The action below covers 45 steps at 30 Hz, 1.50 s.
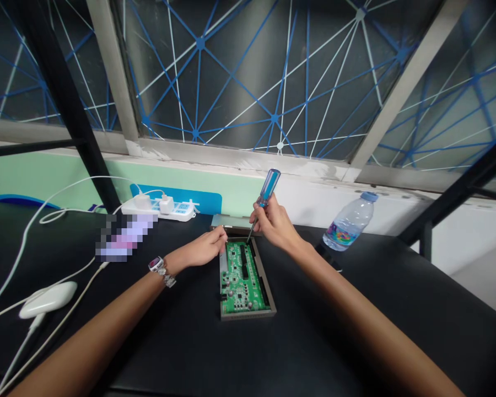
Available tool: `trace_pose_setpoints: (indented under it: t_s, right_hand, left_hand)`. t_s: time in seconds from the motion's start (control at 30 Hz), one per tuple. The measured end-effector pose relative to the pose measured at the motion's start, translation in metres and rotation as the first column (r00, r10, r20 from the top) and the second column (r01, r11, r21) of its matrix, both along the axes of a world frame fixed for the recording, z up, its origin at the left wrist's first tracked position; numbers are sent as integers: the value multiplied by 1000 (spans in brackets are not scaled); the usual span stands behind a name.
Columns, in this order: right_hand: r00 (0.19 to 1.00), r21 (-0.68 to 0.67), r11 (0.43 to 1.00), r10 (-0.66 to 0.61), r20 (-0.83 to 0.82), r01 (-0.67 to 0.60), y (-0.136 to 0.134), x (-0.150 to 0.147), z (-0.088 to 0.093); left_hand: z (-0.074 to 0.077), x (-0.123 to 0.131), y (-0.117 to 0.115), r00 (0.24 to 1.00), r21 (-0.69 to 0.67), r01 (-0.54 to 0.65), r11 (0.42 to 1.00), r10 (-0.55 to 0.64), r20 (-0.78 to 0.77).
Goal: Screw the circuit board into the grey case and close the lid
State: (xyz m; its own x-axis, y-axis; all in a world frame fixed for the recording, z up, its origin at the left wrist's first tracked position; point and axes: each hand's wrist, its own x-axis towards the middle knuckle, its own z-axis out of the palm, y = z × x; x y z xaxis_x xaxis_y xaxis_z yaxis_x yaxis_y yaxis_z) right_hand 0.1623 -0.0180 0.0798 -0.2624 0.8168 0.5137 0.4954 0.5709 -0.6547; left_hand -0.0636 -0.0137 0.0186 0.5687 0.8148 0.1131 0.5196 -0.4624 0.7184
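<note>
A green circuit board (pixel 242 278) lies in an open grey metal case (pixel 248 315) on the black table. My left hand (pixel 206 248) rests on the far left corner of the case, with a wristwatch (pixel 162 270) on that wrist. My right hand (pixel 273 220) grips a blue-handled screwdriver (pixel 269 187) upright between its fingers. The screwdriver's thin shaft slants down to the far edge of the board, and its tip is close to the board. A flat metal panel (pixel 227 222) stands just behind the case, partly hidden by my hands.
A white power strip (pixel 159 209) with plugged-in chargers and white cables lies at the back left. A white oval device (pixel 48 299) sits at left. A plastic water bottle (pixel 349 221) lies at right. A pixelated patch (pixel 126 237) covers something on the black table (pixel 376 331).
</note>
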Motion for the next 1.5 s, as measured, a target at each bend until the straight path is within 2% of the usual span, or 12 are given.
trace_pose_setpoints:
  t_s: [0.13,0.27,0.43,0.5,0.67,0.87,1.1,1.27,1.4,1.5]
  right_hand:
    - [1000,8,1000,-7,-21,7,0,-1,-1]
    - [997,-17,999,33,-65,-34,6,2,-4]
    - [970,-69,995,49,-240,-67,15,6,-6]
    - [940,-89,991,67,-335,-102,14,5,-4]
    - [863,-132,974,95,-496,-183,7,-2,3]
    - [841,-157,963,106,-531,-221,6,-6,0]
    - [827,-155,963,98,-554,-218,8,-5,-1]
    - [824,-151,965,97,-558,-216,9,-4,-2]
    - [824,-142,968,93,-558,-205,9,-3,-1]
    - [829,-144,970,86,-552,-196,8,-3,-1]
  left_hand:
    - [-5,-1,2,1000,-10,2,1000,-2,1]
    - [-2,0,-1,1000,-18,-1,1000,1,-30]
    - [-2,2,-2,1000,-32,0,999,0,-8]
    - [-6,2,0,999,-72,6,997,-3,52]
    - [-14,7,4,970,-286,54,957,17,241]
    - [-4,12,-2,957,-419,47,907,80,280]
    - [4,16,-8,955,-453,24,891,113,273]
    - [5,13,-6,968,-377,2,926,93,233]
    - [4,5,-1,992,-118,-21,993,36,122]
    - [5,2,1,998,60,-30,998,26,65]
